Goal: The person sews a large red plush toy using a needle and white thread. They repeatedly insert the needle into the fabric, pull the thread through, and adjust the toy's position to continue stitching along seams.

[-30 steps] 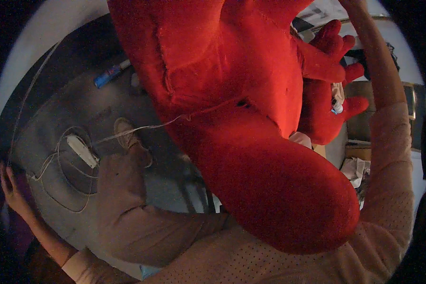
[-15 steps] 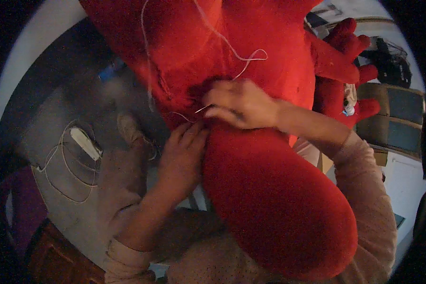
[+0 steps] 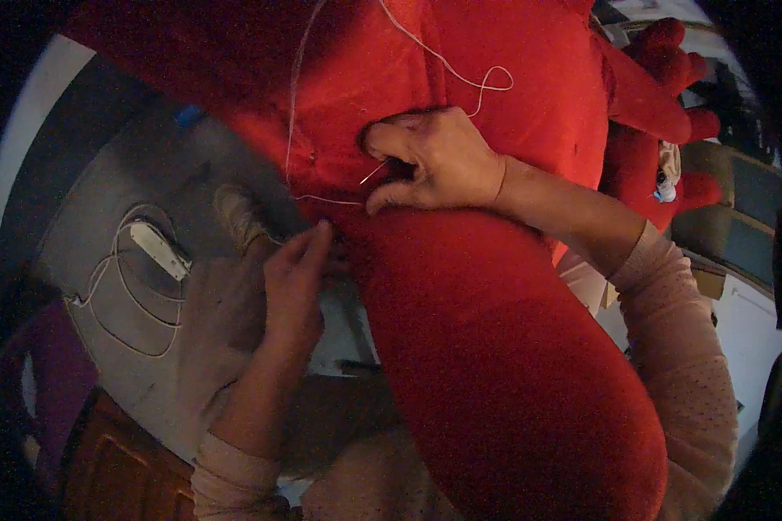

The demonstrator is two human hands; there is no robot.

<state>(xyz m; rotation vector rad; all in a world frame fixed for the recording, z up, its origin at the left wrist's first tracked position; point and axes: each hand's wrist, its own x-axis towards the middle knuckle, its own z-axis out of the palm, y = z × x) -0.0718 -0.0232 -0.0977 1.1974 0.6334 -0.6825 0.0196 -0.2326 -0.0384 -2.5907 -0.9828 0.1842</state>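
Observation:
A large red plush figure (image 3: 504, 330) lies across my lap, one rounded limb pointing down toward me. My right hand (image 3: 443, 161) rests on it with curled fingers, and a thin sewing needle (image 3: 372, 173) sticks out between thumb and fingers. Pale thread (image 3: 292, 122) runs loosely over the red cloth; a short stretch passes just left of the right thumb, and a loop lies above this hand. At the left edge of the plush is my left hand (image 3: 294, 282), its fingers drawn together at the cloth. What they pinch, if anything, is hidden.
On the grey floor at left lies a white power strip (image 3: 159, 248) with a coiled cable. A shoe (image 3: 237, 213) stands nearby, and a brown wooden panel (image 3: 126, 460) is at lower left. Red plush fingers (image 3: 669, 130) stick out at right, beside dark padded panels (image 3: 747, 213).
My left hand has drawn down and left from the cloth, its fingers closer together. The right hand has rolled, opening a gap between thumb and fingers around the needle. The view has shifted slightly.

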